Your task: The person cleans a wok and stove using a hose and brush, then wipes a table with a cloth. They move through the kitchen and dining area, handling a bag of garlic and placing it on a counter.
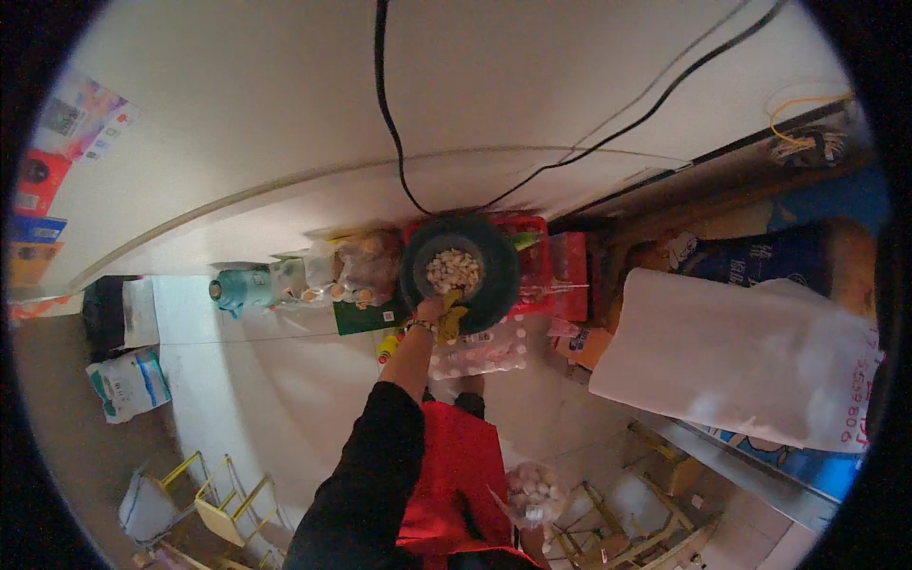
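Note:
My left hand (429, 311), with a bracelet at the wrist, reaches to the near rim of a dark round basin (503, 288). A yellow-green, leaf-like piece (450, 322) is at its fingers and seems held by them. In the basin's middle, a smaller round bowl (436, 251) contains many small pale pieces (454, 269), perhaps garlic cloves. Beside my red apron (456, 470) is a clear plastic bag (533, 488) of round pale bulbs or similar produce. Below it shows a skin-coloured patch, perhaps my right hand (533, 543); its fingers and grip are hidden.
Under and beside the basin are a red crate (534, 274) and shrink-wrapped bottles (491, 350). Leftward stand filled bags (367, 267) and a teal jug (246, 288). A white-covered surface (727, 356) lies right, with wooden stools (627, 520) below. Black cables (388, 107) hang behind.

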